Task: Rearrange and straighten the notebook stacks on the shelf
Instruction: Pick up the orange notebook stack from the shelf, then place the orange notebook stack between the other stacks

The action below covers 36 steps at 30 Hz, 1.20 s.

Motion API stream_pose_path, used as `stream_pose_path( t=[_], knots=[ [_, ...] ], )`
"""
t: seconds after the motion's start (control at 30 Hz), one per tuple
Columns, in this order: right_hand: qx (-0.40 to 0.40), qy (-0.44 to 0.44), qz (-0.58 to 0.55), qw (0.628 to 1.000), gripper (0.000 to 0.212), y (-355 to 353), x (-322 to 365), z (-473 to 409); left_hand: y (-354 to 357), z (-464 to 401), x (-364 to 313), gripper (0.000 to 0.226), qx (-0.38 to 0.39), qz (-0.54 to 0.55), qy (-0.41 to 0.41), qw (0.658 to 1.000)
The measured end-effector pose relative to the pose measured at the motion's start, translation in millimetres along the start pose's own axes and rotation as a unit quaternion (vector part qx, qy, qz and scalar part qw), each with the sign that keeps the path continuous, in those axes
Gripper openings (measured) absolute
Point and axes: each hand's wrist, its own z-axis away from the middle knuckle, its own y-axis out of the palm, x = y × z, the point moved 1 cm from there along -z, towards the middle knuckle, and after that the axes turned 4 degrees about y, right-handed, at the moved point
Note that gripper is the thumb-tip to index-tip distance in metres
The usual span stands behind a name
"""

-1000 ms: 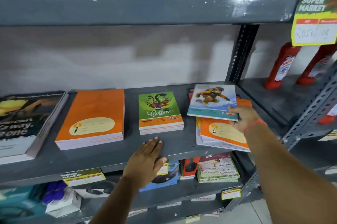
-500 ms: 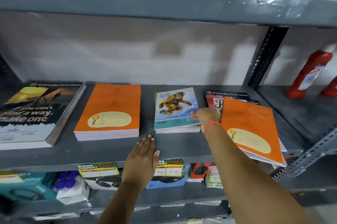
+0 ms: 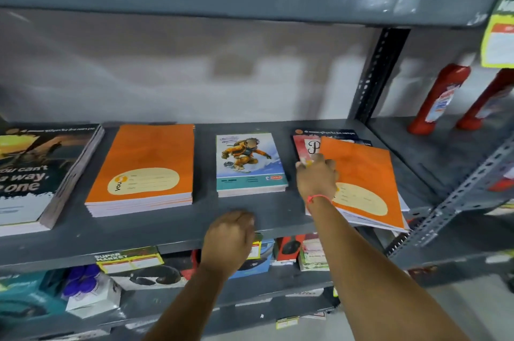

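Head view: the right hand (image 3: 317, 176) grips the left edge of the skewed orange notebook (image 3: 364, 176) topping the rightmost stack. The left hand (image 3: 229, 238), curled with nothing in it, rests on the shelf (image 3: 167, 232) edge, apart from the stacks.

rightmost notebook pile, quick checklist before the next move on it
1. Skewed orange notebook square with the pile under it: not ok, it is rotated and overhangs the shelf edge at the front.
2. Right hand on the pile: ok, it rests at the orange notebook's left edge; grip cannot tell.
3. Left hand free to help: not ok, it is curled on the shelf edge.
4. Neighbouring snowboarder stack clear of the pile: ok, a gap shows.
5. Notebooks underneath aligned: cannot tell, mostly covered.
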Motion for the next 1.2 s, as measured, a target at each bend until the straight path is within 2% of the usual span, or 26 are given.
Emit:
stream_pose_path(
  t=[0.17,0.27,0.37,0.47,0.6,0.67,0.7,0.77,0.8,0.9,0.93,1.03,1.2],
  knots=[
    [-0.011,0.119,0.056,0.991,0.044,-44,-64,-18,14,-54,-73,0.023,0.008,0.172,0.019,0.985],
    [-0.007,0.181,0.068,0.981,0.040,-65,-105,-22,18,-87,-106,0.024,0.027,0.216,-0.040,0.975],
    [0.011,0.214,0.011,0.977,0.035,-76,-136,-23,31,-106,-123,0.023,0.103,0.198,-0.110,0.968],
    [0.027,0.208,-0.064,0.976,0.022,-84,-146,-24,42,-116,-125,0.023,0.116,0.196,-0.174,0.958],
    [0.064,0.235,-0.136,0.960,0.025,-88,-156,-25,49,-124,-123,0.025,0.107,0.233,-0.245,0.935],
    [0.079,0.247,-0.162,0.952,0.007,-90,-155,-25,48,-128,-121,0.023,0.112,0.268,-0.276,0.916],
    [0.073,0.256,-0.161,0.950,0.005,-91,-155,-28,46,-129,-121,0.019,0.117,0.283,-0.289,0.907],
    [0.068,0.265,-0.173,0.946,0.014,-94,-153,-34,42,-131,-122,0.011,0.122,0.321,-0.306,0.888],
    [0.066,0.266,-0.172,0.946,0.012,-95,-151,-36,39,-132,-123,0.010,0.120,0.344,-0.316,0.876],
    [0.054,0.267,-0.184,0.945,0.011,-99,-149,-38,30,-131,-127,0.017,0.109,0.388,-0.334,0.852],
    [0.056,0.269,-0.193,0.942,0.012,-101,-148,-36,28,-130,-128,0.016,0.107,0.399,-0.333,0.848],
    [0.063,0.248,-0.173,0.951,0.034,-104,-137,-34,12,-128,-128,0.011,0.076,0.433,-0.317,0.841],
    [0.066,0.196,-0.228,0.951,0.033,-108,-92,-37,-27,-127,-106,0.018,-0.003,0.445,-0.317,0.838]
  ],
)
